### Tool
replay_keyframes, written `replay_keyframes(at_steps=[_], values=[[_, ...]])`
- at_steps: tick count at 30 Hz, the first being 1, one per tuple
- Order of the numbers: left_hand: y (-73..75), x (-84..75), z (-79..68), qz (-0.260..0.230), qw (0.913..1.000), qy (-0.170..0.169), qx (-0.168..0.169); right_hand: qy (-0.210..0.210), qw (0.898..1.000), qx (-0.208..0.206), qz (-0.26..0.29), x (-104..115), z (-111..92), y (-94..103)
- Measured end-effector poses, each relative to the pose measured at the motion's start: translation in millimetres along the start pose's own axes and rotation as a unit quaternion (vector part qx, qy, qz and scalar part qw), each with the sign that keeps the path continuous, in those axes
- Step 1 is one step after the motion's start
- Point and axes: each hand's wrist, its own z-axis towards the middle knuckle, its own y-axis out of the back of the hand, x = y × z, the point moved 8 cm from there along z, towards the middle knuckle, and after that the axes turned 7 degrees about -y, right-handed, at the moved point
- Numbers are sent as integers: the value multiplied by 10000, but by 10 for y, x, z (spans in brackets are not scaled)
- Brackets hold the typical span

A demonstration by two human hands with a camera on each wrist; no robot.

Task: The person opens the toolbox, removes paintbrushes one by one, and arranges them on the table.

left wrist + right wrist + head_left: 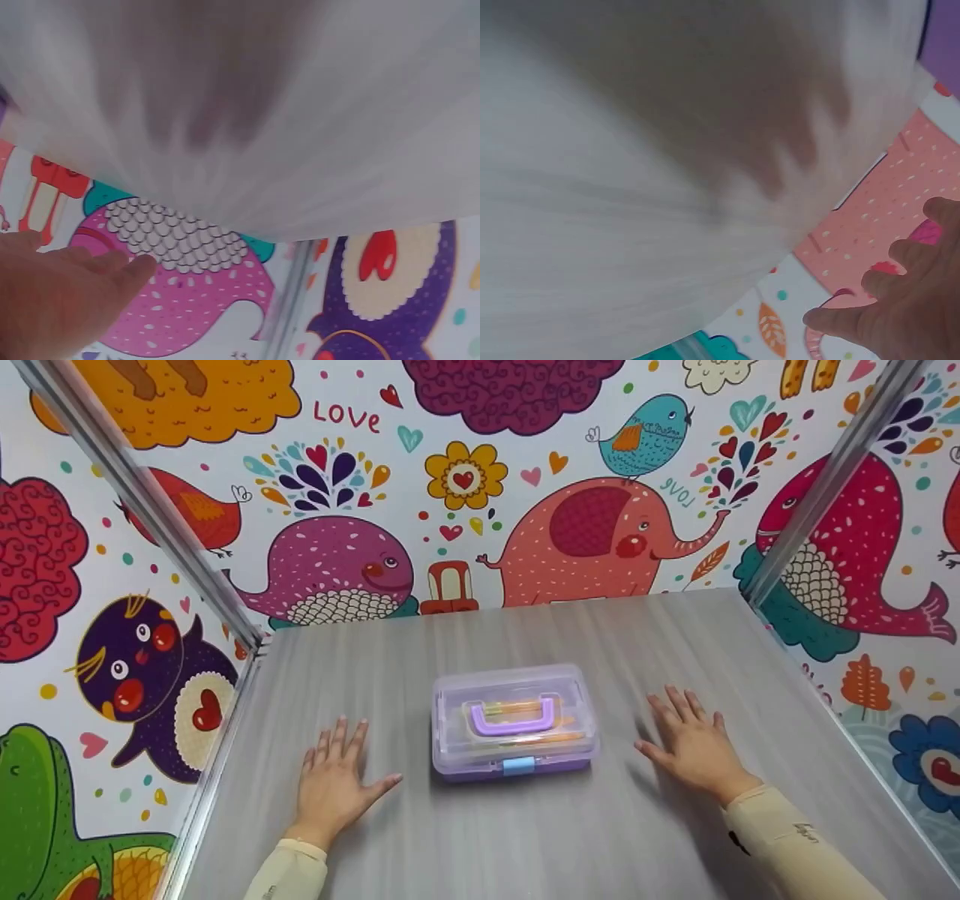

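Observation:
A purple plastic box point(517, 724) with a see-through lid stands in the middle of the table. On its lid lies a purple handle point(514, 727), and a light blue latch point(518, 766) fastens the front. Orange and greenish items show dimly through the lid; their kind is unclear. To the left of the box is my left hand point(334, 784), fingers spread and holding nothing. My right hand point(697, 750) is on the other side, also with spread fingers and apart from the box. Each wrist view shows its own hand, the left point(60, 300) and the right point(907, 300), near the tabletop.
The grey wood-grain table point(480, 840) runs back to a wall point(465, 427) printed with cartoon animals. Metal posts point(150, 502) stand at its back corners, and printed panels close off both sides.

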Motion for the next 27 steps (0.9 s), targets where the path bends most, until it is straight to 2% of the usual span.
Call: replay_keyframes(at_steps=[4,9,11,14,17,19,21,27], values=[[58,-316,159,13,9992,-355,-201,66,9999,-116,-52,134,-24,21],[72,-829,399,-59,9956,-910,-238,126,9991,-352,-201,333,-70,59],[48,-1009,483,-90,9937,-1096,-200,245,9974,-614,-297,433,-101,97],[11,-1202,584,-60,9912,-1309,-171,598,9884,-1315,-470,610,-169,190],[-47,-1289,643,15,9905,-1370,-96,1028,9699,-2153,-486,806,-288,285],[-83,-1300,657,20,9913,-1317,-35,1278,9594,-2480,-403,945,-371,309],[-107,-1293,656,26,9923,-1239,18,1472,9536,-2607,-311,1079,-442,297],[-98,-1303,652,104,9923,-1238,-32,1866,9482,-2572,-48,1398,-615,158]])
